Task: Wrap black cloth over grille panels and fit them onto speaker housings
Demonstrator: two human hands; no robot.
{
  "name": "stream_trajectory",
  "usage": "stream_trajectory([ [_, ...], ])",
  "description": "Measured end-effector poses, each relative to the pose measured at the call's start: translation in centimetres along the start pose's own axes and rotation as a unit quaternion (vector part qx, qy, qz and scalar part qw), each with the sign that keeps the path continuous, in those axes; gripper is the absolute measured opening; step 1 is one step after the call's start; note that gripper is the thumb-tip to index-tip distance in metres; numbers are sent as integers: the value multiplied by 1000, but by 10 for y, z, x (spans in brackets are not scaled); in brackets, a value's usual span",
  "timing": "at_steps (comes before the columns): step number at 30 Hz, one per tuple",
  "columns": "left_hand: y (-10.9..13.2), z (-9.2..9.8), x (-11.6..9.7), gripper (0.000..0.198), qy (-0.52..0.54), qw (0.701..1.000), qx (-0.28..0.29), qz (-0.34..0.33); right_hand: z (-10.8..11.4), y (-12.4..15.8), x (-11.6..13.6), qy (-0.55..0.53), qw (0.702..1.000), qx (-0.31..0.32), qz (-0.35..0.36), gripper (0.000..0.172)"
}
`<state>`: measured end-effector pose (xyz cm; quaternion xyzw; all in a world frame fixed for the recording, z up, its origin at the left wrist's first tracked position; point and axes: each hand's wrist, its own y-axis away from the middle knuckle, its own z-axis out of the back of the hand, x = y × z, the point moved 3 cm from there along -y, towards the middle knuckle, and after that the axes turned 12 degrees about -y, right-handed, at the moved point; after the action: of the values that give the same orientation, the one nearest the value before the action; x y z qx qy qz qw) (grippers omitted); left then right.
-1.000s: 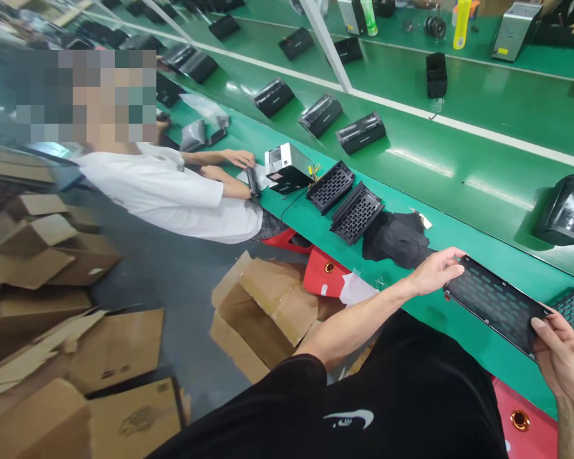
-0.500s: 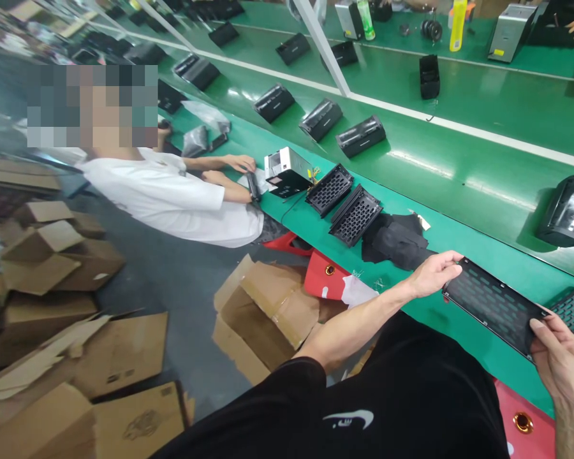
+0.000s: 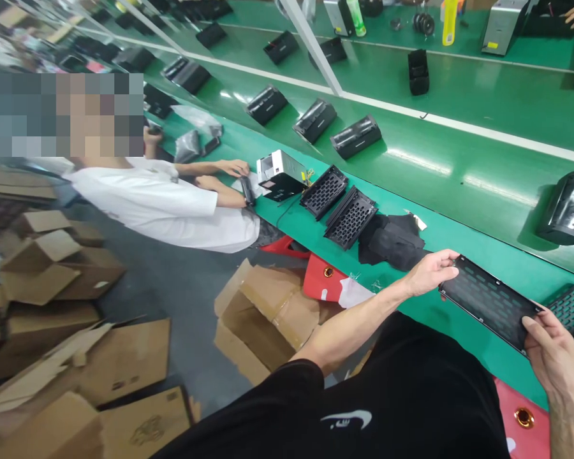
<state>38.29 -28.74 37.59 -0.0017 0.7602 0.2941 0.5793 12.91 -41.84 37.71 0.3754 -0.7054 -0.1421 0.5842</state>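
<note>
Between my two hands is a black speaker grille panel [image 3: 490, 303], with rows of slots showing through a dark mesh. My left hand [image 3: 433, 273] pinches its left end, thumb on top. At the right end my right hand [image 3: 552, 347] grips it, thumb over the face and fingers behind. The panel is held above the green bench, tilted toward me. Beyond my right hand lies another slotted black grille [image 3: 571, 309]. Left of my left hand is a pile of black mesh cloth [image 3: 392, 241], beside two more slotted grilles [image 3: 351, 217].
Several black speaker housings [image 3: 356, 136] sit on the green conveyor [image 3: 488, 153]. A co-worker in a white shirt [image 3: 157, 197] works at the bench on the left, near a silver-and-black box [image 3: 281, 175]. Cardboard boxes [image 3: 268, 306] lie on the floor below.
The view has shifted slightly, so the panel and both hands appear a little farther left. My grip on the panel looks the same.
</note>
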Motion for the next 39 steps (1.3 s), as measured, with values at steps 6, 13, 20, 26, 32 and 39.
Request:
stream_trajectory([
  [6, -6, 1, 10, 53, 9, 1000, 5, 8, -8, 1, 2, -12, 1000, -5, -4, 46],
  [13, -9, 3, 11, 49, 4, 1000, 8, -5, -11, 2, 5, -7, 1000, 6, 0, 45],
  [20, -10, 5, 7, 49, 15, 1000, 21, -5, -12, -1, 7, 13, 1000, 9, 0, 54],
  [26, -13, 5, 7, 51, 32, 999, 8, -11, 3, -9, 4, -29, 997, -71, 9, 57],
  [32, -18, 4, 18, 63, 44, 999, -1, -13, 14, -20, -5, -30, 998, -63, -10, 58],
  [39, -18, 2, 29, 63, 68, 997, 11, 29, 18, -24, -12, 8, 999, -35, -33, 50],
])
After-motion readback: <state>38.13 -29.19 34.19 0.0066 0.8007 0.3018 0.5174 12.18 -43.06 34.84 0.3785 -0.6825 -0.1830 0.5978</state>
